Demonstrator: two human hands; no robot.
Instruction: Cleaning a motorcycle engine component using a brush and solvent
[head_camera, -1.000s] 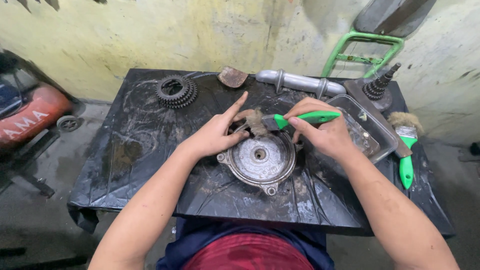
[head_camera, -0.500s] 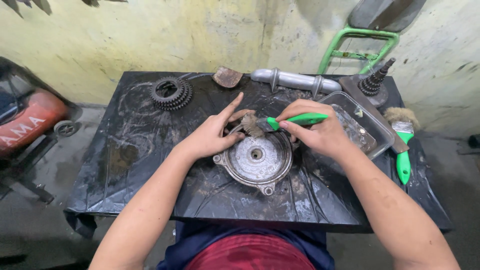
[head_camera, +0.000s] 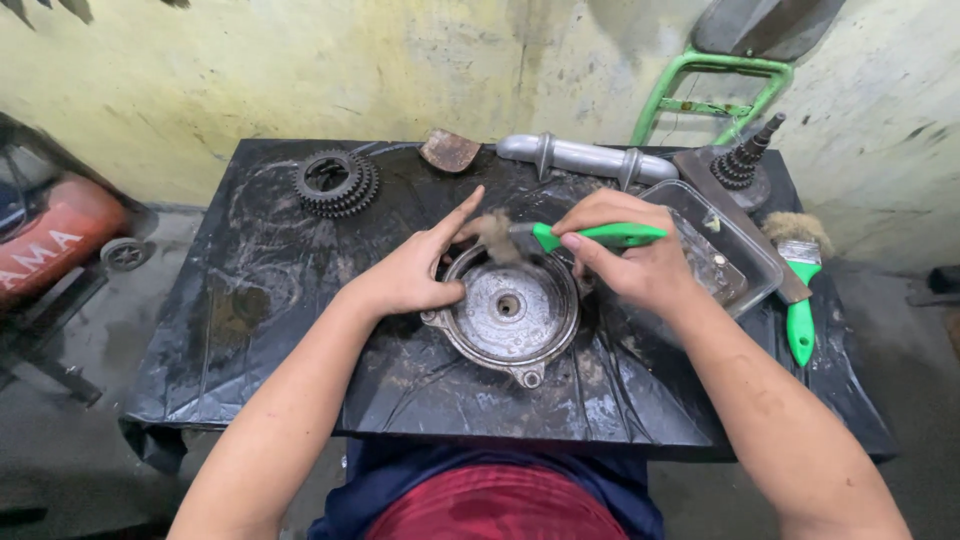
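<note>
A round grey metal housing (head_camera: 508, 312) lies flat in the middle of the black-covered table (head_camera: 250, 330). My left hand (head_camera: 415, 268) rests on its left rim, index finger stretched out, steadying it. My right hand (head_camera: 630, 262) grips a green-handled paintbrush (head_camera: 590, 237) whose worn bristles touch the housing's far rim, next to my left fingertip.
A stack of gears (head_camera: 336, 182) sits at the back left and a brown scraper piece (head_camera: 449, 151) at the back middle. A grey metal tube (head_camera: 585, 157), a clear tray (head_camera: 725, 255), a splined shaft (head_camera: 745, 160) and a second green brush (head_camera: 800, 290) lie at the right.
The brush has shifted slightly left along the housing's far rim. My left hand stays on the rim. The view has shifted a little.
</note>
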